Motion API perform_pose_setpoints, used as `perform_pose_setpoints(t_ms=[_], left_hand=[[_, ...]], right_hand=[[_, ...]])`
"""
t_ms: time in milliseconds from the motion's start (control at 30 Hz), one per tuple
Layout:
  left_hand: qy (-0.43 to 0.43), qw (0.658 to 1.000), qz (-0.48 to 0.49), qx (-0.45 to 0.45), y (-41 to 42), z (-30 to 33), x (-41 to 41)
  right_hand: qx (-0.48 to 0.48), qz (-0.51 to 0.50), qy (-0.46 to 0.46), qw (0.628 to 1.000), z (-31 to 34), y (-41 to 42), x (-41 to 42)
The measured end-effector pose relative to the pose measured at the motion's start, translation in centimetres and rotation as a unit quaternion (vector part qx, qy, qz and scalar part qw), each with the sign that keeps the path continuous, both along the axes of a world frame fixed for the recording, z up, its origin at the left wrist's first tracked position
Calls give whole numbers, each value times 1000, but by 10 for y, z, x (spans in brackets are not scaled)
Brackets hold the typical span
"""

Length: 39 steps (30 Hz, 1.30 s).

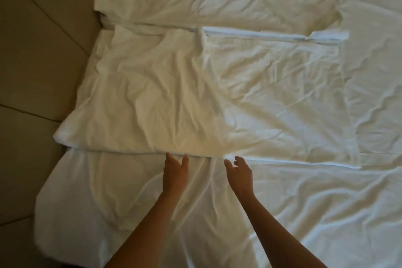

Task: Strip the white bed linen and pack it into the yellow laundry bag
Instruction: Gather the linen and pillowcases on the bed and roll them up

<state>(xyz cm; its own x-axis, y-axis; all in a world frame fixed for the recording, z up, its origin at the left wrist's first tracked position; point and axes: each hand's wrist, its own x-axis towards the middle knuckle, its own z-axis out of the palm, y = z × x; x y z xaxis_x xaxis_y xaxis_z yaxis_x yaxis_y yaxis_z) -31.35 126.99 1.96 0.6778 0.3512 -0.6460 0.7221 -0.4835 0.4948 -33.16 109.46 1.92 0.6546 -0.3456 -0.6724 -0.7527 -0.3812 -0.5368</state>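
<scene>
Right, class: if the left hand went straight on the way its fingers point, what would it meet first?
Most likely the near edge of the folded white linen: the left hand points up the bed, open, fingertips almost at that edge. Whether they already touch is unclear.

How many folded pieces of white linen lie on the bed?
2. A wide folded piece lies just beyond both hands; a narrow one lies farther away, near the top. More may be outside the view.

A bedroom: white-sheeted bed (282, 191) beside tiled floor (32, 61).
</scene>
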Motion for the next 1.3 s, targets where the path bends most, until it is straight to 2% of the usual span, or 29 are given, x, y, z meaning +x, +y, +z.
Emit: perform_pose_setpoints(t_ms=[67, 133, 167, 233, 300, 367, 433, 500, 733, 967, 1300], left_hand=[[34, 982, 155, -105, -2, -34, 15], [27, 920, 320, -225, -5, -56, 24], [1, 892, 371, -257, -5, -68, 27], [-50, 850, 433, -296, -8, -82, 34], [-77, 804, 472, -352, -8, -91, 39], [-73, 766, 499, -399, -6, -93, 43], [-71, 744, 511, -425, -1, -94, 48], [-88, 743, 509, -426, 6, -94, 55], [-155, 810, 394, -406, 13, -50, 89], [-179, 823, 339, -419, 3, -16, 150], [-190, 862, 311, -351, -12, -10, 280]], right_hand=[[100, -148, 39, 983, -30, 0, 4], [202, -295, 44, 933, -50, -3, 9], [250, -361, 34, 898, -58, -4, 11], [334, -452, 10, 827, -68, -5, 16], [388, -491, -9, 780, -77, -9, 22], [416, -513, -23, 751, -84, -13, 29], [417, -528, -38, 739, -86, -17, 36], [385, -531, -52, 753, -82, -20, 46], [325, -473, -121, 810, -47, -28, 89], [277, -407, -190, 850, -17, -39, 151], [229, -321, -206, 896, -9, -68, 271]])
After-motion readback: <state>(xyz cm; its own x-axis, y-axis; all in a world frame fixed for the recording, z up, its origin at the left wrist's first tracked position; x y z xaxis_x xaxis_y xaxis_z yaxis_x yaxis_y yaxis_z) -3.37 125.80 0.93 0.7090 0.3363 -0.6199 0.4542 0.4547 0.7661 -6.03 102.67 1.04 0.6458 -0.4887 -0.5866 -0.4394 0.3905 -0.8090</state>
